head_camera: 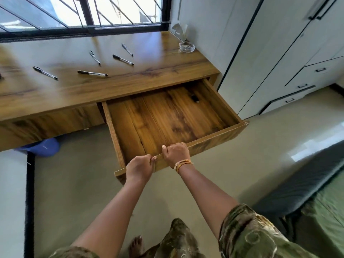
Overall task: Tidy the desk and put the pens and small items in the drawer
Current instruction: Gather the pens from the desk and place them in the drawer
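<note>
Drawer (167, 116) front in both hands' grip.

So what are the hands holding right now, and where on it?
Both hands hold the open drawer by the top edge of its front panel: left hand nearer the left corner, right hand beside it. No pens are held.

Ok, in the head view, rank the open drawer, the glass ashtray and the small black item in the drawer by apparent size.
1. Drawer, by far the largest.
2. Glass ashtray.
3. Small black item, smallest.
The ashtray lies farther from the camera, so it looks smaller than it would up close.
</note>
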### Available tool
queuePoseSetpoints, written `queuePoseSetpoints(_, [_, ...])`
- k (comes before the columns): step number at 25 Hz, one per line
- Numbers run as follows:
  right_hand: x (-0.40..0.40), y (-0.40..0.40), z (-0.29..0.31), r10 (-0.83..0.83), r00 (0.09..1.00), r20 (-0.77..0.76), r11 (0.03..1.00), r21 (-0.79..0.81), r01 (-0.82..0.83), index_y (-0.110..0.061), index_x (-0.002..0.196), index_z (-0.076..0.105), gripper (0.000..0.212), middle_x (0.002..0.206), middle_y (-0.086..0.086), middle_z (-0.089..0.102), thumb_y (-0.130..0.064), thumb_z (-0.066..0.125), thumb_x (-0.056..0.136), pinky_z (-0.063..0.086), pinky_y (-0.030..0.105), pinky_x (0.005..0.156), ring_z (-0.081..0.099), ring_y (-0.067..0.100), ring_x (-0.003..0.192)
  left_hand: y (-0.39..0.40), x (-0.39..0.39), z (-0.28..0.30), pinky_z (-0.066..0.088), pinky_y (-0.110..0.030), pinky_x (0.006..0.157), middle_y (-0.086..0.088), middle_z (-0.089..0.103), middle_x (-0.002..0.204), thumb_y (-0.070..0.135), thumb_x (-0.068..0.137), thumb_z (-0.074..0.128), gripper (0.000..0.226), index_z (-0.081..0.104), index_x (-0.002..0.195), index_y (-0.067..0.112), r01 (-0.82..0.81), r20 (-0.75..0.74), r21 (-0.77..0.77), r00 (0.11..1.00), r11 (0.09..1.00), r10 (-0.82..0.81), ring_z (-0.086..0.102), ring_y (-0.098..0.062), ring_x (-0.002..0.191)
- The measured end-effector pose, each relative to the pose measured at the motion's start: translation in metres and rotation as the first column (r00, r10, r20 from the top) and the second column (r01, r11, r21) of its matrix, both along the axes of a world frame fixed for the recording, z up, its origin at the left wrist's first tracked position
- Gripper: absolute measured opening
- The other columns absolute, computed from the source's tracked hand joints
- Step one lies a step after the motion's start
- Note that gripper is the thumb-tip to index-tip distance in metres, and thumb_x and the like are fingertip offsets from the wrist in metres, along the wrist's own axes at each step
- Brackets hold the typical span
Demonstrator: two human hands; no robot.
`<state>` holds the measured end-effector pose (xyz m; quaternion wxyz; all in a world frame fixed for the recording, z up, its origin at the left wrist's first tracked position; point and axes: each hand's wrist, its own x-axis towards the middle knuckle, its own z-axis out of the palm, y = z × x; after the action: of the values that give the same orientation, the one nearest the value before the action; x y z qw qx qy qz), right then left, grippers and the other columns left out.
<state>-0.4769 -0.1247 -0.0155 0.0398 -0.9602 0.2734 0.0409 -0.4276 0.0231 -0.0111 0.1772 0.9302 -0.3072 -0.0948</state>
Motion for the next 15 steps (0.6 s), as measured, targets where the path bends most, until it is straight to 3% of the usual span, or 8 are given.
queuePoseSetpoints(5, [0.005,0.007,0.008,-0.022,0.996,-0.087,1.0,-0.001,0.022,-0.001,0.099,0.071,0.059,0.103,0.015,0.072,-0.039,0.026,0.098,0.038,0.04,0.096,0.061,0.03,0.103,0.005,0.012,0.004,0.057,-0.036,0.068,-0.003,0.07,0.082,0.042,0.096,0.042,0.038,0.072,0.089,0.019,0.032,-0.093,0.028,0.995,0.999,-0.03,0.065,-0.024,0.075])
queuePoseSetpoints(12, [0.013,0.011,0.02,-0.068,0.982,-0.177,0.997,0.013,0.071,-0.004,0.105,0.069,0.057,0.109,0.014,0.07,-0.04,0.026,0.099,0.039,0.04,0.095,0.061,0.029,0.105,0.01,0.037,0.013,0.056,-0.034,0.066,-0.002,0.067,0.082,0.035,0.095,0.048,0.03,0.07,0.087,0.017,0.198,-0.202,0.076,0.963,0.977,-0.18,0.063,-0.02,0.073])
queuePoseSetpoints(15, [0.026,0.009,0.022,-0.127,0.979,-0.157,0.988,0.068,0.139,-0.009,0.11,0.066,0.054,0.114,0.012,0.068,-0.045,0.028,0.098,0.042,0.041,0.092,0.061,0.029,0.108,0.013,0.056,0.022,0.056,-0.034,0.068,0.0,0.067,0.081,0.034,0.096,0.046,0.031,0.07,0.086,0.017,0.231,-0.174,0.008,0.958,0.973,-0.226,0.063,-0.018,0.072])
